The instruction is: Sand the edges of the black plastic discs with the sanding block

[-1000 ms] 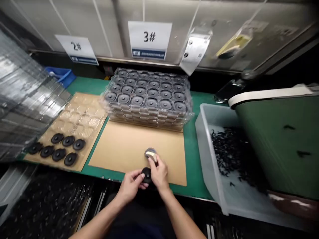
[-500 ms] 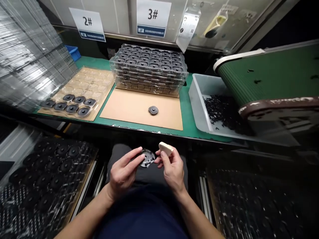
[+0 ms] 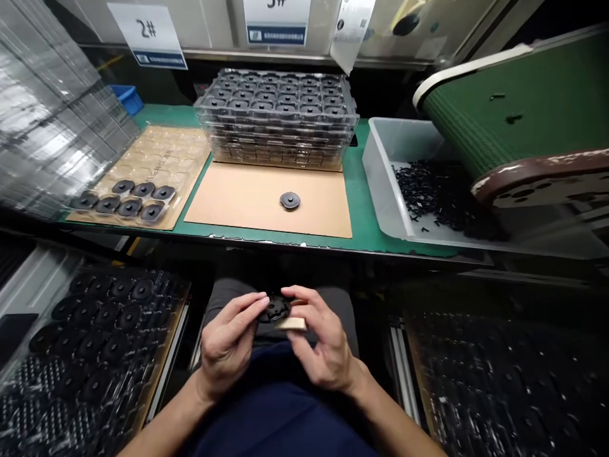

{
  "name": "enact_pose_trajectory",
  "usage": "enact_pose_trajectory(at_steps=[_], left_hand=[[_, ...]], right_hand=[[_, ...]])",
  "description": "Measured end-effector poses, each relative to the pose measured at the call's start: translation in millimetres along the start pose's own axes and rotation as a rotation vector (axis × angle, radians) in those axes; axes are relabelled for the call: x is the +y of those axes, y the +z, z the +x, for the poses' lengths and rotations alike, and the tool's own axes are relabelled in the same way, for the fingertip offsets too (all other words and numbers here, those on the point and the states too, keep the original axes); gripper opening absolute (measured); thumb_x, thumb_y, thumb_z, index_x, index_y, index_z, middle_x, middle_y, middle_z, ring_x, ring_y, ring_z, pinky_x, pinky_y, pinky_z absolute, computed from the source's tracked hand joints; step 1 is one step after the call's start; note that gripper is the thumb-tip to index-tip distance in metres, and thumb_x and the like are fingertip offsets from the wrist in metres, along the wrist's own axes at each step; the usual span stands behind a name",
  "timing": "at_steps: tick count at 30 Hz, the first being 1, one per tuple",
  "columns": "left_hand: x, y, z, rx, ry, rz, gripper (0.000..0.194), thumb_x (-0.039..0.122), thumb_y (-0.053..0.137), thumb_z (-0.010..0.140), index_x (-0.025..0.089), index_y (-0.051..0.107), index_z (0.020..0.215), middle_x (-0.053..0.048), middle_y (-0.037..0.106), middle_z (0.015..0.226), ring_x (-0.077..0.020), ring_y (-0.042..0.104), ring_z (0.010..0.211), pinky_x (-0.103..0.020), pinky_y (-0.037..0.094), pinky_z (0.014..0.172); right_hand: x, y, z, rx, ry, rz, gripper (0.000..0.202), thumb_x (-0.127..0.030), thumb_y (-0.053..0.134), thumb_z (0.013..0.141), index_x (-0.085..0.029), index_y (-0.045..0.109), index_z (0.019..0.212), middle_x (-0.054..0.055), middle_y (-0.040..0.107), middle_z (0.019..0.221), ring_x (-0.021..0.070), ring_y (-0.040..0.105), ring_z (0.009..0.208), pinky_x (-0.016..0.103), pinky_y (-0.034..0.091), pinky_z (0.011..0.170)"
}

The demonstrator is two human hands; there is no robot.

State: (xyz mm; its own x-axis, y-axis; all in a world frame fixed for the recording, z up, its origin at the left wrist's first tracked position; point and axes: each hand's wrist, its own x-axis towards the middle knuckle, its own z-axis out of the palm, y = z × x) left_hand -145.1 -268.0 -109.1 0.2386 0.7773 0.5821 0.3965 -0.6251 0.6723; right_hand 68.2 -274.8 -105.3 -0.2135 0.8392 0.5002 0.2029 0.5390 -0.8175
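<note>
The left hand (image 3: 228,343) pinches a black disc (image 3: 273,310) over the lap, below the desk (image 3: 361,190). The right hand (image 3: 321,346), whose beige block (image 3: 291,324) stood clear of the disc half a second ago, now presses it against the disc's 5 o'clock edge. A second disc (image 3: 290,200) lies on the cardboard sheet (image 3: 238,197) at 12 o'clock.

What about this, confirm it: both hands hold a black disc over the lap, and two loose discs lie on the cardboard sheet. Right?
Not quite. The head view shows just one loose disc on the cardboard sheet, not two. The rest stands: the left hand and right hand hold a black disc over the lap.
</note>
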Motion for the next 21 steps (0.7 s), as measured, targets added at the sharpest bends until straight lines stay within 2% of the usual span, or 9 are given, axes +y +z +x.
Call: enact_pose_trajectory(at_steps=[2,5,6,8,10,12,15,17,21], left_hand=[[-5.2,7.8,0.3,-0.051,-0.145,-0.097,0.046,-0.002,0.061,0.097,0.022,0.071,0.135,-0.007,0.076,0.12,-0.0159,0.074,0.109,-0.023,0.061,0.096],[-12.3,13.6,-2.5,-0.136,-0.473,-0.248,0.036,0.016,0.07,0.099,0.027,0.072,0.133,-0.005,0.078,0.121,-0.0168,0.076,0.107,-0.021,0.061,0.095],[-14.1,13.9,-3.4,-0.159,-0.6,-0.327,0.038,0.021,0.073,0.098,0.028,0.07,0.136,-0.005,0.076,0.126,-0.0184,0.075,0.11,-0.022,0.061,0.096],[-17.2,12.9,-4.2,-0.174,-0.806,-0.517,0.056,0.028,0.079,0.095,0.03,0.062,0.148,-0.007,0.069,0.143,-0.0227,0.071,0.124,-0.026,0.061,0.102],[-19.9,11.3,-3.3,-0.162,-0.887,-0.662,0.074,0.029,0.083,0.091,0.032,0.051,0.158,-0.008,0.057,0.158,-0.0246,0.062,0.139,-0.027,0.056,0.111],[-22.6,10.2,-1.0,-0.151,-0.899,-0.737,0.078,0.027,0.085,0.089,0.034,0.05,0.159,-0.008,0.053,0.162,-0.0234,0.056,0.145,-0.025,0.05,0.116],[-27.2,10.2,3.8,-0.112,-0.928,-0.819,0.068,0.027,0.089,0.086,0.032,0.062,0.148,-0.008,0.063,0.152,-0.022,0.062,0.138,-0.022,0.052,0.112],[-30.2,10.7,7.6,-0.037,-0.967,-0.886,0.065,0.032,0.092,0.082,0.028,0.067,0.142,-0.011,0.068,0.144,-0.0231,0.067,0.131,-0.023,0.055,0.108],[-33.6,10.9,15.8,0.13,-1.056,-1.005,0.063,0.039,0.093,0.08,0.022,0.071,0.136,-0.015,0.069,0.142,-0.0278,0.069,0.127,-0.031,0.058,0.107]], right_hand=[[7.6,1.9,5.2,-0.003,0.062,0.055,0.016,-0.015,0.062,0.093,-0.019,0.068,0.107,0.011,0.07,0.113,0.0234,0.07,0.104,0.034,0.059,0.085],[22.4,6.3,10.3,0.002,0.401,0.252,0.013,-0.03,0.064,0.098,-0.019,0.07,0.104,0.007,0.069,0.102,0.0181,0.068,0.079,0.031,0.058,0.071],[26.9,7.9,11.6,-0.008,0.542,0.353,0.018,-0.036,0.065,0.1,-0.019,0.07,0.103,0.006,0.069,0.096,0.0167,0.067,0.072,0.03,0.057,0.067],[33.9,11.0,14.3,-0.04,0.775,0.547,0.029,-0.047,0.066,0.1,-0.018,0.069,0.102,0.003,0.068,0.085,0.0159,0.066,0.066,0.028,0.056,0.063],[38.0,14.1,17.3,-0.08,0.903,0.692,0.035,-0.052,0.071,0.097,-0.017,0.068,0.098,0.002,0.066,0.077,0.0155,0.064,0.064,0.028,0.055,0.063],[39.9,16.4,20.6,-0.119,0.972,0.804,0.037,-0.052,0.075,0.093,-0.016,0.067,0.093,0.002,0.067,0.077,0.0142,0.064,0.063,0.026,0.054,0.062],[43.4,15.4,26.4,-0.155,1.015,0.883,0.039,-0.054,0.076,0.093,-0.016,0.066,0.094,0.003,0.069,0.078,0.0152,0.067,0.064,0.025,0.055,0.061],[48.9,10.7,30.6,-0.096,0.988,0.738,0.042,-0.056,0.073,0.094,-0.016,0.067,0.102,0.005,0.071,0.08,0.017,0.069,0.068,0.027,0.057,0.062],[61.4,-3.4,35.4,0.097,0.857,0.25,0.042,-0.055,0.067,0.099,-0.016,0.07,0.115,0.003,0.068,0.078,0.0166,0.065,0.069,0.026,0.055,0.062]])
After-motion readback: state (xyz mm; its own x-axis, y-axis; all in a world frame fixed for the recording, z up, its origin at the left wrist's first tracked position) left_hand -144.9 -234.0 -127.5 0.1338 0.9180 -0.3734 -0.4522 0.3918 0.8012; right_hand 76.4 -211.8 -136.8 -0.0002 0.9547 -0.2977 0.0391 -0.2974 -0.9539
